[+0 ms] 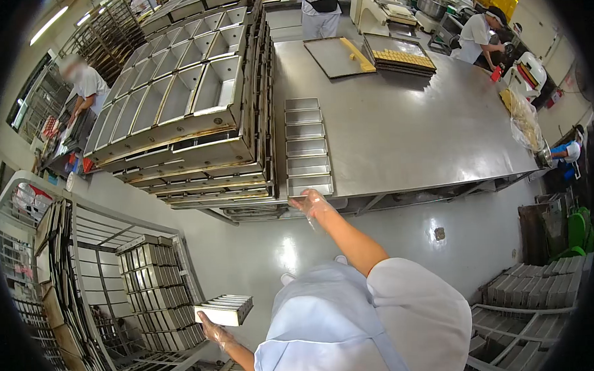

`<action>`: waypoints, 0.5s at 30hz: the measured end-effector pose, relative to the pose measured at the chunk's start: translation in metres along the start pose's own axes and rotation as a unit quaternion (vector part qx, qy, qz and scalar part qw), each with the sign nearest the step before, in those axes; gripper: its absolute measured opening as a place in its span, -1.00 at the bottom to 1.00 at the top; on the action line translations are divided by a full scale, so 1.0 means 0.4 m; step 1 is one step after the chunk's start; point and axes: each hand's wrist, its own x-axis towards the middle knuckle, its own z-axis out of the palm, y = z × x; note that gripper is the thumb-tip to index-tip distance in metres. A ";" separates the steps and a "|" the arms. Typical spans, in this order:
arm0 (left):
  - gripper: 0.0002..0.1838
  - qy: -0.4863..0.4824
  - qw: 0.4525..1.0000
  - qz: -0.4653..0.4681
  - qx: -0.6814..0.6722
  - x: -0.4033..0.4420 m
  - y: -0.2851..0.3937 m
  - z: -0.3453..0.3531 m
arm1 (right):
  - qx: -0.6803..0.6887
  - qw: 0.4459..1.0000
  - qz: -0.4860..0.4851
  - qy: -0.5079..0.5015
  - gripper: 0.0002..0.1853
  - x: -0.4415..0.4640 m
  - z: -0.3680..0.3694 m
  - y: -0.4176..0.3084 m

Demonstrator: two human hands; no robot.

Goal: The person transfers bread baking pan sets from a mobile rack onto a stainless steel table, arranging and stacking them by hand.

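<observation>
A row of several joined metal loaf pans (307, 148) lies on the steel table, its near end at the table's front edge. My right hand (313, 204), in a clear plastic glove, has its fingers closed on the rim of the nearest pan. Low on the left, away from the table, my left hand (215, 332), also gloved, grips a second set of joined loaf pans (224, 310) by its end. That set is seen edge-on beside a rack. The fingers under it are partly hidden.
Tall stacks of large loaf-pan sets (177, 124) stand left of the row on the steel table (400, 129). Trays (400, 57) lie at its far side. A wire rack (132, 230) holds more pans (157, 292) at lower left. Co-workers (87, 85) stand around.
</observation>
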 end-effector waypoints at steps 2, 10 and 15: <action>-0.22 0.029 1.000 -0.010 0.006 0.030 -0.031 -0.016 | -0.006 0.999 0.004 0.052 -0.50 0.030 0.019 0.001; -0.33 -0.072 0.997 0.034 -0.024 0.006 -0.080 -0.008 | -0.055 0.996 0.069 0.001 -0.19 -0.043 0.067 -0.019; -0.39 -0.128 0.989 0.057 0.041 -0.037 -0.022 0.039 | -0.259 0.962 0.083 -0.003 -0.23 -0.291 0.089 0.036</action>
